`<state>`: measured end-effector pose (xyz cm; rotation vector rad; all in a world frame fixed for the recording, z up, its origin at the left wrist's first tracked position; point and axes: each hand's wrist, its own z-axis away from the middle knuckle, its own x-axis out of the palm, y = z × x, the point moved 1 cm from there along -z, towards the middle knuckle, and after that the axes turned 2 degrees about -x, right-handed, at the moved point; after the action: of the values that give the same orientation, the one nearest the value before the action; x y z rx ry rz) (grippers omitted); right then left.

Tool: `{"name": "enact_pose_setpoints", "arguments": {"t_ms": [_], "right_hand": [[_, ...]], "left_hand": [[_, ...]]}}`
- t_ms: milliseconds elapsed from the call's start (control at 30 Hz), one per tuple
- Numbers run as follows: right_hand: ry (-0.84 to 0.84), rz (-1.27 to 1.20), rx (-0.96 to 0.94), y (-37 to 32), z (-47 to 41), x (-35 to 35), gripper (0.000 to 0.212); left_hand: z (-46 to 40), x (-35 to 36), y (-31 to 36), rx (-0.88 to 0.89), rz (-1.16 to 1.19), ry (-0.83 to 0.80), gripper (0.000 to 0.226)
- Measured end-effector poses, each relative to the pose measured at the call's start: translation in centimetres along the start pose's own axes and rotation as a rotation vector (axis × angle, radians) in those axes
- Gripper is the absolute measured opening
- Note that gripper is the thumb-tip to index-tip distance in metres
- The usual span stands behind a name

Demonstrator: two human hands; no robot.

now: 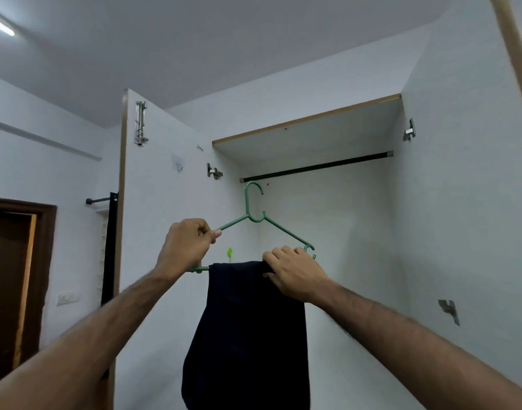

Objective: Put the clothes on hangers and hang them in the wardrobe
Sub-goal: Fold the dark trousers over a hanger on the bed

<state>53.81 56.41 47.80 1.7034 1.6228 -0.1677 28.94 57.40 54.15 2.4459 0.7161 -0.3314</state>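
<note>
Left hand (186, 247): fingers curled, pinching the left arm of the green hanger (255, 214). Right hand (293, 272): gripping the dark garment (250, 335) at the hanger's bar, right end. Garment: folded over the bar, hanging down. Hanger hook: just below the rail (315, 166) of the open wardrobe (448, 202), not on it.

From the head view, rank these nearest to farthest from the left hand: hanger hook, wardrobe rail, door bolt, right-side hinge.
Measured from the left hand:
1. Hanger hook, just up and right of it.
2. Wardrobe rail, above the hook, and door bolt, up on the left door: too close to call.
3. Right-side hinge, far upper right.
</note>
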Motion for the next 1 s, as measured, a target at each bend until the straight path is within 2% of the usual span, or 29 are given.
{"name": "enact_pose_setpoints", "arguments": {"t_ms": [233, 433, 567, 767, 1000], "right_hand": [[0.074, -0.036, -0.041, 9.1, -10.0, 9.0, 0.022], [0.154, -0.077, -0.027, 13.7, -16.9, 15.7, 0.015], [0.2, -0.062, -0.01, 16.8, -21.2, 19.8, 0.016], [0.2, -0.077, 0.056, 20.6, -27.7, 26.8, 0.015], [0.23, -0.056, 0.084, 24.7, -35.7, 34.0, 0.021]], "left_hand": [[-11.1, 7.7, -3.1, 0.025, -0.061, 0.076, 0.029], [-18.9, 13.2, -7.6, 0.029, -0.152, 0.114, 0.03], [-23.8, 16.6, -9.9, 0.115, -0.393, 0.182, 0.024], [-31.8, 21.7, -13.5, 0.293, -0.637, 0.165, 0.016], [-41.3, 26.7, -17.7, 0.352, -0.842, 0.172, 0.017]]}}
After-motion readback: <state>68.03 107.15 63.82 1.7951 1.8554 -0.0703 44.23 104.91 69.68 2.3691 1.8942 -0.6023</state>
